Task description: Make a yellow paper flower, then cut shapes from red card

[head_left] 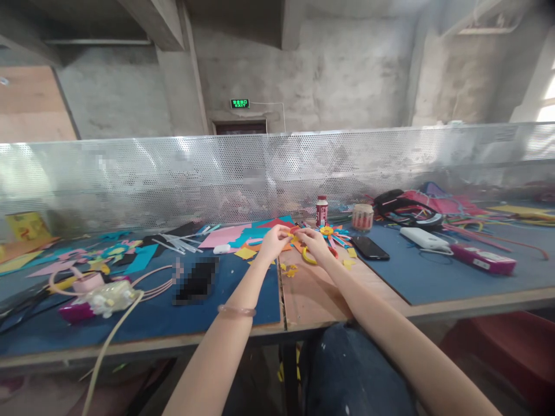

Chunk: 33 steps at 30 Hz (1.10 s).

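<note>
Both my arms reach out over the workbench. My left hand (274,241) and my right hand (313,240) meet in the middle, fingers pinched together on a small yellow and orange paper piece (295,236). A yellow ring-shaped cutout (307,257) lies just under my right hand. A colourful paper flower (330,232) sits right of my right hand. Yellow paper scraps (289,269) lie on the bare wooden strip (312,294) below both hands. A pale bracelet (236,311) circles my left wrist.
Blue mats (433,277) cover the bench. A black phone (370,247), a red-capped bottle (321,211), a small jar (362,217), a white power bank (424,238) and a pink case (488,260) lie right. Coloured sheets (234,236), straws (177,242) and a cable (108,341) lie left. A perforated metal screen (173,173) backs the bench.
</note>
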Each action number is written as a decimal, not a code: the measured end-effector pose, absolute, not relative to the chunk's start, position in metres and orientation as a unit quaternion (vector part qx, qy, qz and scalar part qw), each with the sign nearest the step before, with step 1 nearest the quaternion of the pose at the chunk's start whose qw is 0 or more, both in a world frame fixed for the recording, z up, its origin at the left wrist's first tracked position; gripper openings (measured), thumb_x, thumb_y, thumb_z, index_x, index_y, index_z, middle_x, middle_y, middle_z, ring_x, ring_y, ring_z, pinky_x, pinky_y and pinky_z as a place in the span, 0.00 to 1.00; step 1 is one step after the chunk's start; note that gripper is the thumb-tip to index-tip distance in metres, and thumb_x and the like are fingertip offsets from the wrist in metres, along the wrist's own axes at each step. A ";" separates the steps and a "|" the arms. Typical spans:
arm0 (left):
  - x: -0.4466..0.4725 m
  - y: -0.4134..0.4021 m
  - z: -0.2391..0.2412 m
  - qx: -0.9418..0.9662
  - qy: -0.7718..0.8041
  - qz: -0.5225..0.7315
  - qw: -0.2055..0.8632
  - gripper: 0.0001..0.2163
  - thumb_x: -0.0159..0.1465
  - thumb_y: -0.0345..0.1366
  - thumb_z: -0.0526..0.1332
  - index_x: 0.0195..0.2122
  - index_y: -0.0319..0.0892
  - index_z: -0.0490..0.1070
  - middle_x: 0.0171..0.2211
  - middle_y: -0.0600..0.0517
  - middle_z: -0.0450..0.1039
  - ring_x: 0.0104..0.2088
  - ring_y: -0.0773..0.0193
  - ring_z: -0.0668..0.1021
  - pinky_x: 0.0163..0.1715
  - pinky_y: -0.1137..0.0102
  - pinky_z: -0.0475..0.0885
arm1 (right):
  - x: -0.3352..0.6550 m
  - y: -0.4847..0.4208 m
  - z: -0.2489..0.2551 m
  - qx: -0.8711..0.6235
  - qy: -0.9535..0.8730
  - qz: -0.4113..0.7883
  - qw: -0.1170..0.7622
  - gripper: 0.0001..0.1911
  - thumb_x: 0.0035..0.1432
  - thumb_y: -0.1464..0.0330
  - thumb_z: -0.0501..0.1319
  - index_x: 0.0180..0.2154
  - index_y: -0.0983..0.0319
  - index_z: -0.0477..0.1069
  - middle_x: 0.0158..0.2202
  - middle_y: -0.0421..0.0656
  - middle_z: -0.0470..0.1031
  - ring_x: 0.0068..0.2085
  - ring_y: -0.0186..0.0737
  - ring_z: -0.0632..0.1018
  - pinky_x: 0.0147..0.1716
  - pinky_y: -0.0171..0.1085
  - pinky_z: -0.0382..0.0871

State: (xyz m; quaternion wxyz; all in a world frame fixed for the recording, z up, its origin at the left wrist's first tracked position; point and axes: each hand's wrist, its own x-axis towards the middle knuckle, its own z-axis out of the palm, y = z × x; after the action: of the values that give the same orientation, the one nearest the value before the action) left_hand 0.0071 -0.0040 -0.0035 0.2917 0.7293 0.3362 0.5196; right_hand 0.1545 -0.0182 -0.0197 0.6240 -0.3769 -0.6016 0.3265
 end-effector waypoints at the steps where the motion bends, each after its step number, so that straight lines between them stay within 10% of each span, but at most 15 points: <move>1: 0.007 -0.003 -0.004 0.732 0.337 0.518 0.287 0.09 0.51 0.29 0.63 0.34 0.39 0.67 0.29 0.49 0.73 0.32 0.63 0.77 0.36 0.68 0.70 | 0.155 -0.018 -0.020 -0.378 -0.601 0.330 0.622 0.12 0.46 0.62 0.58 0.29 0.62 0.74 0.30 0.43 0.74 0.32 0.38 0.72 0.30 0.34 0.64; 33: 0.006 -0.009 0.001 0.680 0.355 0.523 0.371 0.16 0.50 0.32 0.65 0.39 0.37 0.65 0.30 0.48 0.73 0.32 0.64 0.76 0.33 0.70 0.69 | 0.158 -0.007 -0.028 -0.266 -0.522 0.540 0.605 0.14 0.39 0.61 0.68 0.26 0.63 0.72 0.23 0.38 0.69 0.24 0.29 0.68 0.24 0.32 0.60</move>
State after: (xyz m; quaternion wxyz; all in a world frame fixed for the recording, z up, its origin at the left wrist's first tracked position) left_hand 0.0064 -0.0088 0.0012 0.3705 0.6803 0.3554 0.5231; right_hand 0.1585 -0.0065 -0.0285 0.6047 -0.2658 -0.5219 0.5398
